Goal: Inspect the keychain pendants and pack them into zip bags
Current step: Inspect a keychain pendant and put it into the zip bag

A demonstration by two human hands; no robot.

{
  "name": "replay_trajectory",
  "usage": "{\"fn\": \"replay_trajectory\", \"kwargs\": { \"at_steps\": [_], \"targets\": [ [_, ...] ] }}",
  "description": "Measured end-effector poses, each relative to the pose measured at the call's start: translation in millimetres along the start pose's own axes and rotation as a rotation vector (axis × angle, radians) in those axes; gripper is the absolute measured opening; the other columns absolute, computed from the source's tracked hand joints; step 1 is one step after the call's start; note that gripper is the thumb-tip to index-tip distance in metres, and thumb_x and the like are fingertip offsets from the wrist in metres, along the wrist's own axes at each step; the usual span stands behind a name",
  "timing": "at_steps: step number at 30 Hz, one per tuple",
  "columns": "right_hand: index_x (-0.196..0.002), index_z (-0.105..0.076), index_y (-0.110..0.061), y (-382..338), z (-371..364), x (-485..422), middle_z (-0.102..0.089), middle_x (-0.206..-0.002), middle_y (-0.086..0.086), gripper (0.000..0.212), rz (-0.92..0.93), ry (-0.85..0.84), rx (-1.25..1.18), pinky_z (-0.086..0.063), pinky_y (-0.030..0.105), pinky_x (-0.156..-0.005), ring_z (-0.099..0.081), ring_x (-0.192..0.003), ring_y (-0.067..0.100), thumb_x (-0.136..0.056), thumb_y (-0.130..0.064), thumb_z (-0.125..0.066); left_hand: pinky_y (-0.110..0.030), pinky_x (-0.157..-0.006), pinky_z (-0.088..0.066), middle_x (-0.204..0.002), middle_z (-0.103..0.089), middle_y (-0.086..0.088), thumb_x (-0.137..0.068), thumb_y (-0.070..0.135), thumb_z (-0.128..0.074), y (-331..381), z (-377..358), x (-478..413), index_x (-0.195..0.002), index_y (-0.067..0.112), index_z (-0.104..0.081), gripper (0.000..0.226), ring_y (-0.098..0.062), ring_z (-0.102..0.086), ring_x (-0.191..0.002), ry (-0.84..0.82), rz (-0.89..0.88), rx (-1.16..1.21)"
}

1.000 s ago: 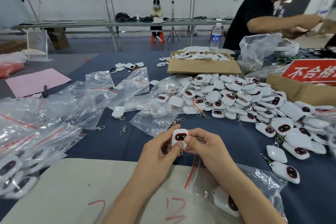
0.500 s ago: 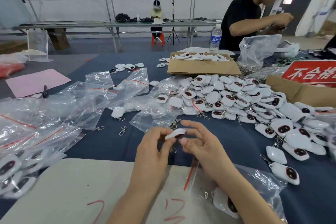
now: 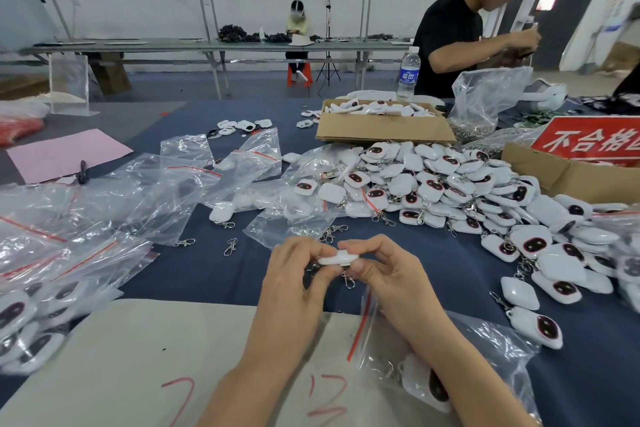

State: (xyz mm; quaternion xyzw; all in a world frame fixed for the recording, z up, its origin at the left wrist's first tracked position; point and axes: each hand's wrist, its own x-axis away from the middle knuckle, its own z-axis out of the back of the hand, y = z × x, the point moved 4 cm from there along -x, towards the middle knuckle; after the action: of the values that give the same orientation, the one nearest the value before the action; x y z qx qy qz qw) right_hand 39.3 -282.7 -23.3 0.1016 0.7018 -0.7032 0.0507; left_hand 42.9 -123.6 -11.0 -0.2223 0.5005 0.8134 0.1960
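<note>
Pendant in hand: white pendant [image 3: 337,257], held edge-on between both hands above the blue desk [image 3: 207,274]; its metal clasp [image 3: 348,279] dangles beneath.
Left hand [image 3: 294,274]: grip closed on the pendant's left end, fingers curled over the top, thumb below.
Right hand [image 3: 384,274]: grip pinches the right end, forefinger above and thumb under; other fingers loosely bent.
Zip bag [image 3: 485,350]: clear with a red seal line, lying under the right forearm, partly on the pale board [image 3: 121,357]; one bagged pendant [image 3: 420,381] inside.
Loose stock: pile of pendants [image 3: 433,184] heaped right of centre, spilling toward the near right edge.
Empty bags [image 3: 138,191]: scattered to the left.
Packed bags [image 3: 31,322]: stacked at the near left.
Cardboard box [image 3: 381,128]: behind the pile, holding more pendants.
Red sign [image 3: 588,139]: on a carton, far right.
Far side: person in a black shirt [image 3: 450,31], water bottle [image 3: 408,73] beside.
</note>
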Motion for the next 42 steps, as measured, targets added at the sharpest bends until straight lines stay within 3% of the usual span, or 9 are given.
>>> {"fn": "replay_trajectory", "kwargs": {
  "at_steps": [3, 7, 9, 14, 21, 29, 32, 36, 42],
  "targets": [
    [-0.094, -0.065, -0.014, 0.8, -0.1, 1.1, -0.073, -0.12, -0.01, 0.022, 0.001, -0.052, -0.008, -0.053, 0.022, -0.089, -0.07, -0.108, 0.012, -0.095, 0.007, -0.06, -0.012, -0.081, -0.047, -0.105, -0.066, 0.016, -0.09, 0.04, -0.065, -7.8, -2.9, -0.5, -0.116, 0.035, -0.062, 0.026, -0.002, -0.064, -0.092, -0.103, 0.269, 0.279],
    [-0.117, -0.065, -0.015, 4.3, -5.0, 2.5, -0.072, -0.124, -0.011, 0.029, -0.048, -0.141, -0.074, -0.052, 0.017, -0.09, -0.067, -0.115, 0.009, -0.094, 0.003, -0.063, -0.016, -0.081, -0.052, -0.096, -0.071, 0.006, -0.093, 0.018, -0.07, -16.8, 0.3, -4.3, -0.119, 0.033, -0.067, 0.03, -0.01, -0.068, -0.089, -0.126, 0.435, 0.395],
    [-0.12, -0.066, -0.018, 5.2, -5.9, 2.6, -0.075, -0.115, -0.009, 0.032, -0.07, -0.131, -0.046, -0.052, 0.016, -0.087, -0.07, -0.109, 0.009, -0.092, -0.003, -0.069, -0.014, -0.082, -0.051, -0.097, -0.071, 0.005, -0.09, 0.011, -0.074, -15.4, 2.0, -5.2, -0.113, 0.039, -0.068, 0.037, -0.006, -0.066, -0.089, -0.088, 0.436, 0.427],
    [-0.101, -0.07, -0.02, 7.5, 1.0, 2.1, -0.079, -0.095, -0.005, 0.022, -0.093, -0.03, 0.023, -0.054, 0.016, -0.079, -0.074, -0.09, 0.009, -0.091, 0.0, -0.069, -0.01, -0.074, -0.048, -0.079, -0.069, 0.015, -0.084, -0.001, -0.075, -7.3, -1.3, -4.0, -0.099, 0.037, -0.073, 0.04, 0.0, -0.063, -0.077, -0.088, 0.382, 0.455],
    [-0.095, -0.071, -0.016, 2.8, 1.5, 2.2, -0.079, -0.098, -0.004, 0.018, -0.057, -0.036, 0.027, -0.056, 0.02, -0.081, -0.074, -0.09, 0.012, -0.09, 0.002, -0.069, -0.009, -0.072, -0.048, -0.081, -0.074, 0.011, -0.08, -0.005, -0.077, -4.4, -1.1, -4.2, -0.085, 0.032, -0.075, 0.037, -0.001, -0.066, -0.076, -0.072, 0.342, 0.479],
    [-0.105, -0.077, -0.023, -7.2, -11.5, 7.7, -0.078, -0.104, 0.001, 0.026, -0.037, -0.131, -0.139, -0.057, 0.02, -0.077, -0.074, -0.093, 0.013, -0.08, -0.016, -0.074, -0.016, -0.079, -0.051, -0.095, -0.077, 0.005, -0.096, 0.015, -0.065, -18.6, -2.0, -3.5, -0.096, 0.026, -0.076, 0.016, -0.006, -0.07, -0.091, 0.009, 0.436, 0.548],
    [-0.094, -0.076, -0.034, -9.6, -15.2, 8.1, -0.078, -0.096, 0.003, 0.024, -0.003, -0.082, -0.039, -0.058, 0.025, -0.076, -0.073, -0.084, 0.014, -0.086, -0.011, -0.075, -0.018, -0.084, -0.053, -0.102, -0.077, 0.005, -0.1, 0.023, -0.059, -16.8, -8.0, -2.3, -0.101, 0.026, -0.077, 0.018, -0.009, -0.071, -0.1, -0.064, 0.451, 0.547],
    [-0.088, -0.068, -0.036, -5.9, -8.4, 5.1, -0.078, -0.089, 0.003, 0.026, -0.024, 0.024, 0.044, -0.06, 0.036, -0.083, -0.073, -0.081, 0.018, -0.093, -0.012, -0.07, -0.028, -0.104, -0.049, -0.13, -0.069, 0.003, -0.098, 0.043, -0.056, -8.8, -16.7, 3.7, -0.112, 0.027, -0.077, 0.03, -0.013, -0.062, -0.126, -0.238, 0.435, 0.713],
    [-0.079, -0.068, -0.041, -10.3, -8.3, 5.4, -0.075, -0.085, -0.006, 0.04, 0.031, 0.024, -0.007, -0.055, 0.02, -0.072, -0.07, -0.072, 0.009, -0.093, -0.004, -0.068, -0.036, -0.102, -0.05, -0.115, -0.075, 0.002, -0.097, 0.035, -0.052, -7.5, -17.4, 3.8, -0.121, 0.023, -0.072, 0.034, -0.018, -0.069, -0.113, -0.233, 0.29, 0.551]
  ]
}}
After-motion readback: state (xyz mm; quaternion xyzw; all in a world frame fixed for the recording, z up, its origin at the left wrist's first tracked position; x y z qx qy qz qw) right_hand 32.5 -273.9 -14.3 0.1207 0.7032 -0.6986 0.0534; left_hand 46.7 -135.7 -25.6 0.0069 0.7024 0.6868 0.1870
